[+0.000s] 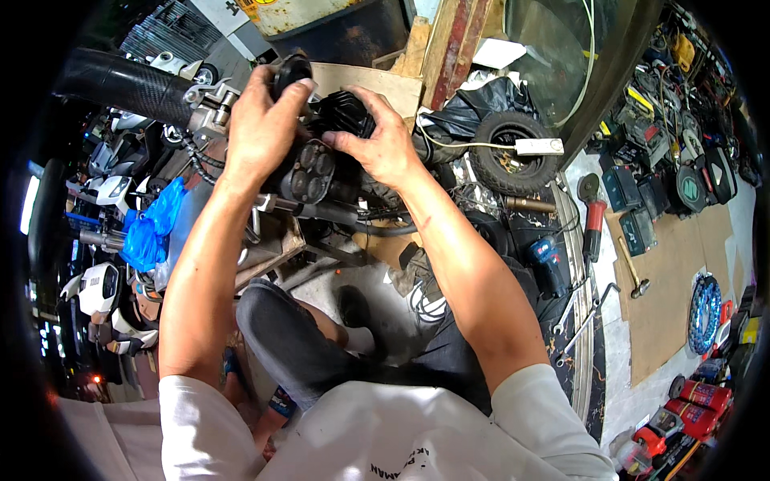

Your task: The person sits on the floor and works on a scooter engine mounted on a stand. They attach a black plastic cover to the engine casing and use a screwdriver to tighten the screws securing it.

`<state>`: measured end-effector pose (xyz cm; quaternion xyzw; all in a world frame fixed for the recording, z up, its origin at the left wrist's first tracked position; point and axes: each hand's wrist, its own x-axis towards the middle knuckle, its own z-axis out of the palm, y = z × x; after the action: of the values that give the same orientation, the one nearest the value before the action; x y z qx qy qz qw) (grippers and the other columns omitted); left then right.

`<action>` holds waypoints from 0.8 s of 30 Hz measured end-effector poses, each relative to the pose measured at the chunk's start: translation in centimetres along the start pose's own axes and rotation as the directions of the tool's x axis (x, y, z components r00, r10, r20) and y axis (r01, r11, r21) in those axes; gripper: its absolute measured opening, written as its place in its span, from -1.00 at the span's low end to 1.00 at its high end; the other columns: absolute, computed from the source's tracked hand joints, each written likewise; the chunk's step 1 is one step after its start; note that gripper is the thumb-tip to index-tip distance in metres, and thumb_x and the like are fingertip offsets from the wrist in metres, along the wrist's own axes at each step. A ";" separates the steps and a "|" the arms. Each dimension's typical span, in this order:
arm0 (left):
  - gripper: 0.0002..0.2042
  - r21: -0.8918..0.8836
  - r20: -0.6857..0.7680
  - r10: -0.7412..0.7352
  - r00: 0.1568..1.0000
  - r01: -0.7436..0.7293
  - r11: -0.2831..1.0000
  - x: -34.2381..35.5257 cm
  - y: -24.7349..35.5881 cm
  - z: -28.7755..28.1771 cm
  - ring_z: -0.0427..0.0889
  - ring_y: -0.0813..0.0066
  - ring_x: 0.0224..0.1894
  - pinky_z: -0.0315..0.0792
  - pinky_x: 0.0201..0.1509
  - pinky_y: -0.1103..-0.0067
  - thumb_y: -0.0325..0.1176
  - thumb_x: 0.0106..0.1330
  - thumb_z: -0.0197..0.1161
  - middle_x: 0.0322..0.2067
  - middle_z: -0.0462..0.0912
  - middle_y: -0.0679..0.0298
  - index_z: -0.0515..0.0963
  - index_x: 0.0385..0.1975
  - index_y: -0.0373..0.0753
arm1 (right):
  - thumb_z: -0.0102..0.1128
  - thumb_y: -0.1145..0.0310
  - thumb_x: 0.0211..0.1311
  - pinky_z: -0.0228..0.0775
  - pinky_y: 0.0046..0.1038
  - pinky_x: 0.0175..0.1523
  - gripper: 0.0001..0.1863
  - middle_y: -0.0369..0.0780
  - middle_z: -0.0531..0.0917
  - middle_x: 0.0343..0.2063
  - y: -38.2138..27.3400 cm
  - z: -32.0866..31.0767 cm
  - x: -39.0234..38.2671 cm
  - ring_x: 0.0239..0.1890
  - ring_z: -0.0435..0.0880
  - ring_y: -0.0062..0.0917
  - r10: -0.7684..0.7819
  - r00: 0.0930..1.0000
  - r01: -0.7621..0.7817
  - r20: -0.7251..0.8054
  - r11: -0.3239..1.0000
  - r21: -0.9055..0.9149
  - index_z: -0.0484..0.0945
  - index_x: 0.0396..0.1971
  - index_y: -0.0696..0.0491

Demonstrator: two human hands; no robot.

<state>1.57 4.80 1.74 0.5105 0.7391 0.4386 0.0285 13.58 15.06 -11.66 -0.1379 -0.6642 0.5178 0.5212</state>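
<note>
My left hand is closed on a round black part at the top of a scooter-like assembly, beside a carbon-patterned tube with a metal clamp. My right hand grips a black ridged part, its thumb near the top of a dark housing with several round lenses or openings. A metal tube and black cables run below the housing. My fingertips are partly hidden behind the parts.
A small tire, white power strip, blue power tool, wrenches and a hammer lie to my right, near piled gear. Blue plastic bags and parked scooters are left. Wooden boards stand behind.
</note>
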 end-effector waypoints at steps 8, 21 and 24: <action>-0.60 -0.227 0.097 0.048 0.994 -0.025 0.974 -2.0 -2.7 -2.2 0.66 0.44 -0.55 0.53 -0.42 0.54 -0.19 0.41 0.24 -0.38 0.70 0.17 0.52 0.08 -0.37 | 0.62 0.30 0.05 0.38 -0.13 0.43 -0.13 0.10 0.50 0.20 -1.7 1.8 -3.9 0.30 0.53 0.00 -0.002 1.000 -0.001 -0.026 0.993 -0.118 0.33 0.35 0.14; -0.53 0.005 0.095 0.013 0.995 -0.013 1.000 0.4 -5.4 -1.8 0.73 0.44 -0.14 0.56 0.03 0.52 -0.02 0.44 0.29 -0.15 0.79 0.21 0.66 0.06 -0.35 | 0.44 -0.09 0.23 0.36 -0.05 0.43 -0.11 0.17 0.54 0.28 0.7 1.0 -4.4 0.34 0.50 0.12 -0.025 0.997 0.054 0.069 0.889 -0.454 0.32 0.36 0.20; -0.51 0.050 0.166 0.019 0.986 -0.028 0.998 -0.5 -4.0 -2.6 0.76 0.37 -0.07 0.59 0.11 0.48 -0.03 0.38 0.35 -0.07 0.80 0.15 0.67 0.08 -0.34 | 0.46 0.09 0.23 0.29 -0.06 0.49 -0.08 0.17 0.53 0.26 -0.9 0.3 -4.1 0.35 0.50 0.05 0.108 0.980 -0.047 0.166 0.941 -0.336 0.19 0.47 0.14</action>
<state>-2.43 2.44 0.45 0.5543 0.7393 0.3756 0.0713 15.35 11.54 -13.14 -0.2016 -0.7804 0.4297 0.4071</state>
